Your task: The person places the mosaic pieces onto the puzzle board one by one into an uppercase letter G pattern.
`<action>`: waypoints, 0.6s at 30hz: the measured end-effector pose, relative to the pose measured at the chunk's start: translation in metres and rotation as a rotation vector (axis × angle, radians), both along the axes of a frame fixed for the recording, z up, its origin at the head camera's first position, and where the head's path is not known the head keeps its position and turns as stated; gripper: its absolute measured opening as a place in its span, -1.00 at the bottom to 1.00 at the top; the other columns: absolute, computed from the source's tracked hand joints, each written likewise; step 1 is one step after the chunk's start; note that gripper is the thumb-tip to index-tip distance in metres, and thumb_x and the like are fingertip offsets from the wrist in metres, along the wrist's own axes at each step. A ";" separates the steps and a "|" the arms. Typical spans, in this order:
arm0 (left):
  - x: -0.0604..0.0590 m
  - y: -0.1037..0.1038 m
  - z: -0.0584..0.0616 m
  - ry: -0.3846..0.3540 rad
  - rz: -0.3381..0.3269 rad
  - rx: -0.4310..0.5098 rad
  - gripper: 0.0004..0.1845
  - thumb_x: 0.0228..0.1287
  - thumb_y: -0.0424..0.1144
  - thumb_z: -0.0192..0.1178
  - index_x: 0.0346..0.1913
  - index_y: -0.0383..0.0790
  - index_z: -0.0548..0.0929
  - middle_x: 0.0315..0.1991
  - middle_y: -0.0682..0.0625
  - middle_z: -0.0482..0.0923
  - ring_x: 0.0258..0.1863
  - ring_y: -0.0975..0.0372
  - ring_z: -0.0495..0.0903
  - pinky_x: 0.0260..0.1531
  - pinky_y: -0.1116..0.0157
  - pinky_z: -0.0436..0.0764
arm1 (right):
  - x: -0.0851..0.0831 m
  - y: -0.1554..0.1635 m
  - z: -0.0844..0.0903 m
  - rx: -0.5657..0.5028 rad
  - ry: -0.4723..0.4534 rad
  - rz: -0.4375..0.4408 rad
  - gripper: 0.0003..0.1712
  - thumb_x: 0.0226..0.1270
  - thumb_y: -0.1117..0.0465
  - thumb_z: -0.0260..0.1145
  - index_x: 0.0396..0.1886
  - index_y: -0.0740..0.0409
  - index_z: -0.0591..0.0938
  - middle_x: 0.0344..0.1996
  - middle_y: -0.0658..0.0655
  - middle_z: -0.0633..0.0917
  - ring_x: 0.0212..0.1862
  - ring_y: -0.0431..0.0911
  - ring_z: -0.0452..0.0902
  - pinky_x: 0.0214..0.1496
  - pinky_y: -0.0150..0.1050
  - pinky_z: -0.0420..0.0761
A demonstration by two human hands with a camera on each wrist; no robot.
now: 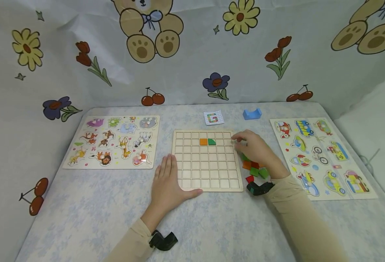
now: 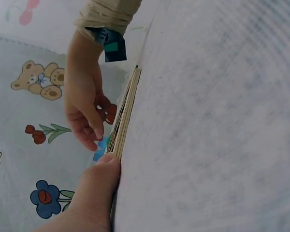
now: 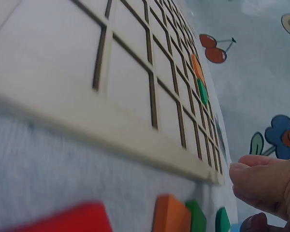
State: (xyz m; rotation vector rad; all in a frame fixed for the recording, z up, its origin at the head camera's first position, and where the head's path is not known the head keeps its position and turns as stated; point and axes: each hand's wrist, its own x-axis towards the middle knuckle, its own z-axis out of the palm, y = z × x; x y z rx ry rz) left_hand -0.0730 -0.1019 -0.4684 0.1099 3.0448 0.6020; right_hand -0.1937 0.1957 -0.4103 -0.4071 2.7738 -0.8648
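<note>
The table [image 1: 91, 214] under me is covered in a pale blue-flecked cloth, and on it, straight ahead, lies the wooden grid board [image 1: 207, 160]. My left hand [image 1: 169, 182] rests flat on the table against the board's near left edge, fingers straight, its grip released and holding nothing. My right hand [image 1: 256, 149] hovers at the board's far right corner with fingers curled downward; whether its grip pinches a piece I cannot tell, since the fingertips [image 3: 261, 181] hide what lies beneath them. Left of the board lies an animal puzzle [image 1: 112, 142], right of it a vehicle puzzle [image 1: 320, 156]. Just beside the board's right edge, under my right wrist, sits a loose heap of red, orange and green tiles [image 1: 254, 169]. In the board's second row an orange tile [image 1: 203, 142] and a green tile [image 1: 211, 142] sit touching. Beyond the board lie a pattern card [image 1: 213, 118] and a blue block [image 1: 252, 114].
</note>
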 end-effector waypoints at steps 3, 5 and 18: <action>0.001 0.000 0.001 -0.011 -0.001 -0.001 0.59 -0.34 0.77 0.09 0.59 -0.28 -0.23 0.63 -0.13 -0.27 0.63 0.06 -0.28 0.57 0.00 -0.12 | 0.001 0.021 0.001 0.068 -0.029 -0.020 -0.61 0.47 0.25 0.21 0.24 0.17 0.56 0.09 0.27 0.57 0.04 0.14 0.49 0.12 0.09 0.52; 0.001 0.000 0.001 -0.013 -0.002 0.000 0.59 -0.33 0.76 0.10 0.59 -0.27 -0.23 0.63 -0.13 -0.27 0.63 0.06 -0.28 0.57 0.00 -0.12 | 0.001 0.031 0.002 0.115 -0.039 -0.030 -0.61 0.47 0.25 0.21 0.24 0.18 0.56 0.11 0.29 0.56 0.08 0.16 0.47 0.17 0.14 0.50; 0.002 0.001 0.003 0.009 -0.004 0.014 0.57 -0.31 0.71 0.17 0.59 -0.31 -0.17 0.63 -0.16 -0.22 0.63 0.04 -0.23 0.56 -0.02 -0.08 | -0.001 0.053 0.001 0.173 -0.126 -0.095 -0.61 0.45 0.22 0.22 0.23 0.17 0.57 0.18 0.34 0.48 0.07 0.20 0.39 0.12 0.15 0.52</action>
